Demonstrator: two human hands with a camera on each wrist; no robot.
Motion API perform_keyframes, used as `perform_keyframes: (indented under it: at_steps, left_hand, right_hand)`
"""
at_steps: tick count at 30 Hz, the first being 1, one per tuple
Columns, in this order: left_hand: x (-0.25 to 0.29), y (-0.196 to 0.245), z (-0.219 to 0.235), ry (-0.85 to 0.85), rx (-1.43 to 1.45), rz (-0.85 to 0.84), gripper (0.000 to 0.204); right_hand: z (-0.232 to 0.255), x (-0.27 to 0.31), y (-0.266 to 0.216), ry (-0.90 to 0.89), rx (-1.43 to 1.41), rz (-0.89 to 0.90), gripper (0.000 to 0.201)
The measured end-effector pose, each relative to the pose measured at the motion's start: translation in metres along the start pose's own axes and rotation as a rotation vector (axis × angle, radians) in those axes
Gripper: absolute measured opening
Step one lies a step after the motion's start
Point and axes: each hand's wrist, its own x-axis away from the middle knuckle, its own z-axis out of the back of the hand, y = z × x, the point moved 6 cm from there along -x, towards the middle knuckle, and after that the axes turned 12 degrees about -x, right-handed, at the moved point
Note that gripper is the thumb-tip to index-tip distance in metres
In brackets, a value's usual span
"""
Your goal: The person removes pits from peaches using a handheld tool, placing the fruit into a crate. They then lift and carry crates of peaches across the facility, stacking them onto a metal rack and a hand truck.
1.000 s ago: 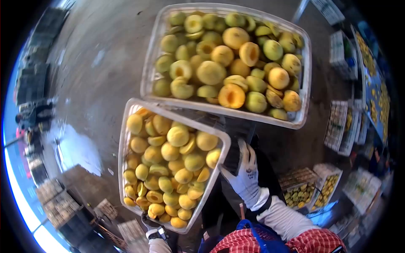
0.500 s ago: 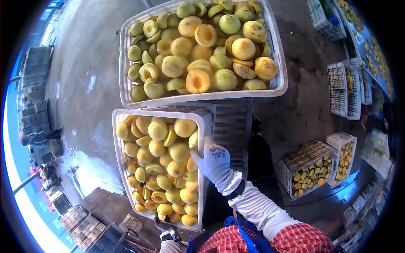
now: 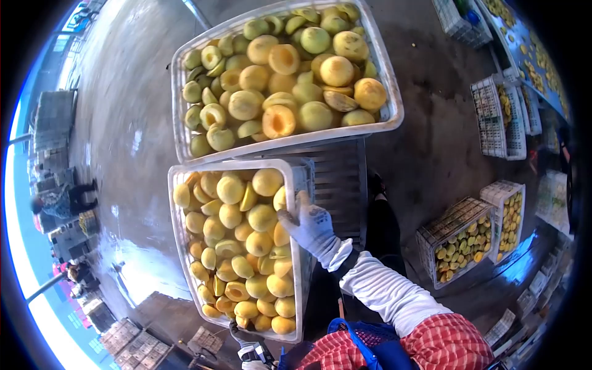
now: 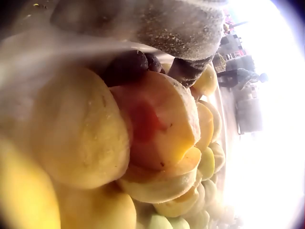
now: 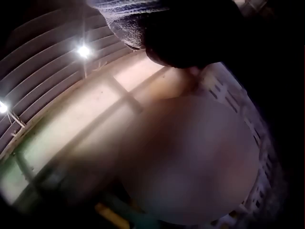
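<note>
A white plastic crate (image 3: 296,271) full of yellow peaches, several of them cut halves, sits in front of me in the head view. My right hand (image 3: 313,229), in a pale knitted glove, grips its right rim, thumb over the top edge. At the crate's near left corner my left hand (image 3: 246,345) holds the rim, with dark, dirty fingertips showing beside the fruit. In the left wrist view, the dark glove fingers (image 4: 188,71) bend over the rim close to a peach half (image 4: 157,119) with a reddish hollow. The right wrist view is dark and blurred.
A second white crate (image 3: 394,117) of greener peaches and halves stands just beyond. Slatted metal (image 3: 339,185) lies beneath, to the right. More filled crates (image 3: 459,240) stand on the floor at right, near a blue sorting table (image 3: 530,55). A distant person (image 3: 65,200) is at left.
My right hand has gone from spread fingers beside the crate to gripping its rim. The nearer crate now stands straighter in view. My left hand stays at its corner.
</note>
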Motion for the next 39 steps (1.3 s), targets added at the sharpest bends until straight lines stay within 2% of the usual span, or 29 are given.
perform_keyframes:
  at_steps: [2, 5, 6, 7, 9, 10, 11, 13, 15, 17, 19, 20, 21, 22, 23, 24, 25, 27, 28, 29, 32, 33, 35, 36, 39]
  left_hand:
    - [0.015, 0.011, -0.027, -0.010, 0.055, 0.013, 0.042]
    - [-0.014, -0.006, 0.011, 0.064, 0.072, -0.040, 0.041]
    - [-0.028, -0.016, 0.038, 0.111, -0.064, -0.141, 0.043]
    - [-0.003, 0.004, -0.016, 0.057, 0.111, -0.024, 0.045]
    - [-0.001, -0.004, -0.007, 0.031, 0.152, 0.040, 0.048]
    - [-0.017, -0.014, 0.034, 0.058, -0.062, -0.041, 0.049]
    - [-0.019, -0.007, 0.060, 0.274, -0.324, -0.032, 0.046]
    - [-0.012, 0.051, 0.087, 0.492, -0.776, -0.252, 0.039]
    - [-0.013, 0.130, 0.058, 0.544, -0.846, -0.596, 0.032]
    - [-0.055, 0.187, -0.013, 0.344, -0.842, -0.798, 0.032]
    - [-0.117, 0.229, -0.100, 0.178, -0.953, -0.839, 0.046]
    - [-0.125, 0.244, -0.163, 0.228, -1.130, -0.896, 0.050]
    - [-0.152, 0.247, -0.207, 0.056, -1.009, -0.851, 0.051]
    - [-0.147, 0.242, -0.268, -0.068, -1.158, -0.732, 0.040]
    - [-0.207, 0.252, -0.255, -0.038, -1.261, -0.659, 0.030]
    - [-0.251, 0.254, -0.240, -0.133, -1.152, -0.650, 0.025]
    - [-0.261, 0.254, -0.235, -0.089, -1.183, -0.664, 0.026]
    - [-0.255, 0.259, -0.230, 0.000, -1.247, -0.690, 0.026]
    - [-0.251, 0.260, -0.227, 0.010, -1.170, -0.686, 0.027]
    - [-0.244, 0.258, -0.223, 0.022, -1.089, -0.677, 0.028]
    - [-0.244, 0.262, -0.213, 0.090, -1.088, -0.640, 0.030]
    - [-0.250, 0.259, -0.212, 0.003, -0.903, -0.637, 0.029]
    - [-0.251, 0.265, -0.208, 0.118, -0.966, -0.607, 0.029]
    - [-0.248, 0.268, -0.212, 0.059, -0.916, -0.644, 0.030]
    - [-0.250, 0.273, -0.217, 0.173, -1.064, -0.577, 0.039]
  right_hand:
    - [-0.002, 0.003, 0.000, -0.026, 0.041, 0.000, 0.040]
    - [-0.008, 0.010, -0.003, -0.029, 0.000, 0.005, 0.034]
    - [-0.011, 0.012, -0.004, -0.021, 0.017, -0.015, 0.033]
    - [-0.014, 0.011, -0.004, -0.009, 0.028, -0.032, 0.033]
    - [-0.017, 0.020, -0.007, -0.060, 0.039, -0.105, 0.035]
    - [-0.015, 0.018, -0.009, -0.106, 0.044, -0.146, 0.038]
    - [-0.011, 0.011, -0.010, -0.138, 0.054, -0.184, 0.041]
    - [-0.002, 0.006, -0.015, -0.181, 0.085, -0.210, 0.043]
    - [0.002, 0.005, -0.013, -0.189, 0.094, -0.222, 0.045]
    - [0.000, 0.002, -0.012, -0.164, 0.097, -0.206, 0.047]
    - [0.000, 0.000, -0.008, -0.144, 0.062, -0.234, 0.048]
    - [0.000, 0.000, -0.006, -0.137, 0.058, -0.219, 0.049]
    - [0.001, -0.001, -0.005, -0.131, 0.061, -0.205, 0.051]
    - [-0.001, -0.002, -0.001, -0.165, 0.059, -0.244, 0.050]
    - [-0.001, -0.003, 0.000, -0.170, 0.035, -0.244, 0.048]
    - [-0.001, -0.004, 0.001, -0.148, 0.008, -0.228, 0.048]
    - [0.000, -0.005, 0.002, -0.132, -0.021, -0.209, 0.047]
    - [0.000, -0.001, 0.006, -0.105, -0.098, -0.192, 0.045]
    - [0.004, -0.001, 0.007, -0.081, -0.127, -0.178, 0.045]
    - [0.007, -0.003, 0.007, -0.085, -0.125, -0.172, 0.044]
    - [0.006, -0.002, 0.008, -0.143, -0.051, -0.185, 0.040]
    - [0.007, -0.005, 0.007, -0.145, -0.062, -0.175, 0.039]
    - [0.003, -0.010, 0.003, -0.169, -0.093, -0.166, 0.039]
    - [-0.003, -0.015, 0.004, -0.195, -0.106, -0.171, 0.039]
    - [-0.002, -0.023, 0.006, -0.122, -0.090, -0.085, 0.039]
